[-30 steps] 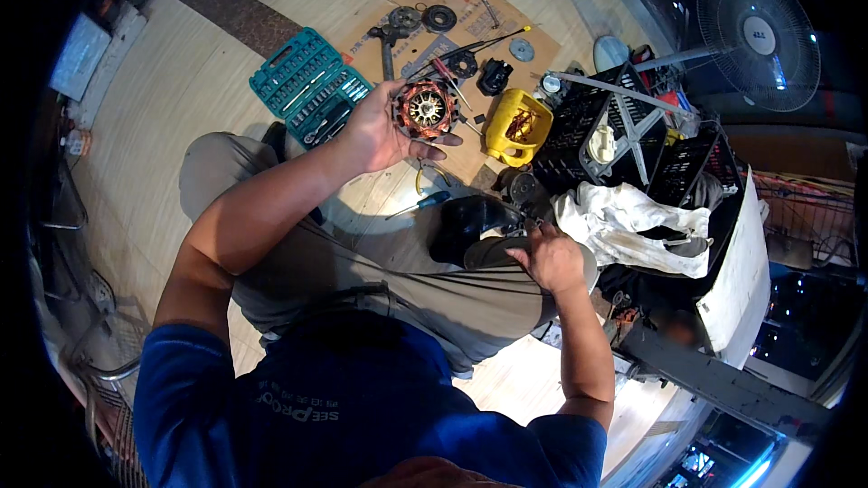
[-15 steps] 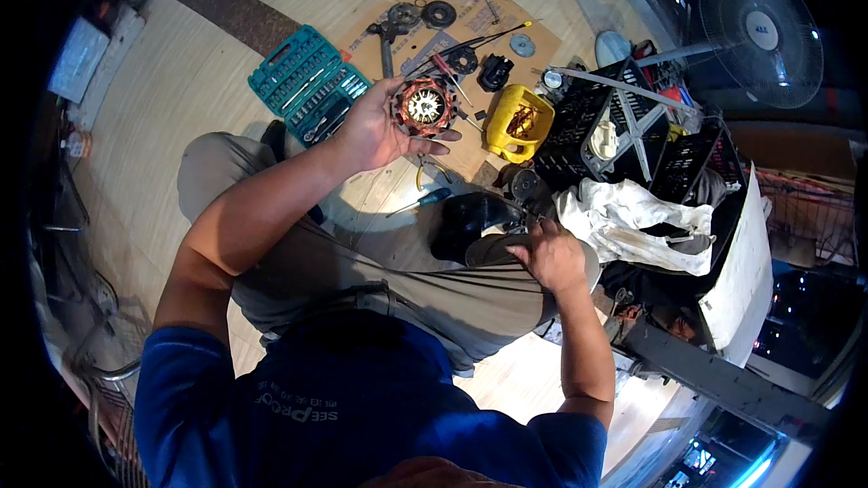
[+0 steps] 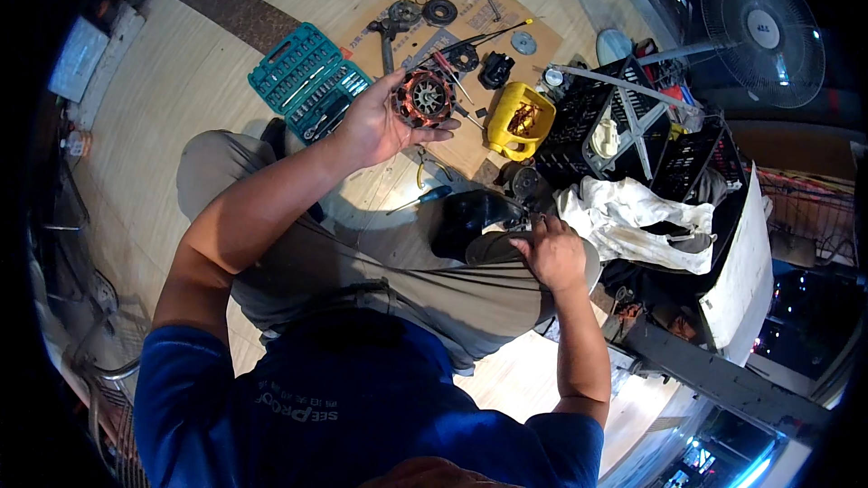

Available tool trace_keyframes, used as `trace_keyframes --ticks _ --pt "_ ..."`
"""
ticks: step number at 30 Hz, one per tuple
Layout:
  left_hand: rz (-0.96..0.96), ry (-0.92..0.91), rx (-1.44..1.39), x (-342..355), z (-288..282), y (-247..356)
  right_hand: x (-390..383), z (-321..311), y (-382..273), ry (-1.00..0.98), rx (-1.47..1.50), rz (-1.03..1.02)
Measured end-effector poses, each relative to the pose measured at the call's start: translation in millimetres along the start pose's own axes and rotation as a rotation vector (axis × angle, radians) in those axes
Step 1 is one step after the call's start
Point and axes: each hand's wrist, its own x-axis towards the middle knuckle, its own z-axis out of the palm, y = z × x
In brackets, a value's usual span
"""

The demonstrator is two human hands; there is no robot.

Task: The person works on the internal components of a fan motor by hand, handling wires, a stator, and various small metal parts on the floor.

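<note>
In my left hand (image 3: 372, 131) I hold a round copper-wound motor stator (image 3: 423, 98) above the floor, the thumb at its upper edge and the fingers under its lower side. Copper coils ring it, and a spoked grey metal centre faces up. My right hand (image 3: 554, 258) lies on my bent right knee, fingers loosely spread and nothing visible in them. Below the stator, pliers (image 3: 421, 170) with yellow handles and a blue-handled screwdriver (image 3: 425, 200) lie on the floor. Just beyond it is a red-handled screwdriver (image 3: 449, 70).
A teal socket set case (image 3: 298, 72) lies unfolded at the left. Cardboard (image 3: 533, 27) ahead carries a hammer (image 3: 387, 43) and several round parts. A cut yellow jug (image 3: 518, 146) holds copper scraps. To the right stand black crates (image 3: 579, 117), a white cloth (image 3: 624, 217) and a fan (image 3: 761, 29).
The stator has tilted a little in my left hand; the bright glare at its centre is gone and the spokes show. My right hand stays on the knee.
</note>
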Motion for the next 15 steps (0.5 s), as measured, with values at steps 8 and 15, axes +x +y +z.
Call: trace_keyframes --ticks 8,15 --pt "-0.014 -0.026 -0.022 -3.8 1.2 -0.1 7.3 5.4 -0.9 -0.083 0.027 0.094" --pt "-0.063 -0.02 -0.137 -4.5 9.9 -4.1 41.0 -18.4 -39.3 0.318 0.698 -0.035"
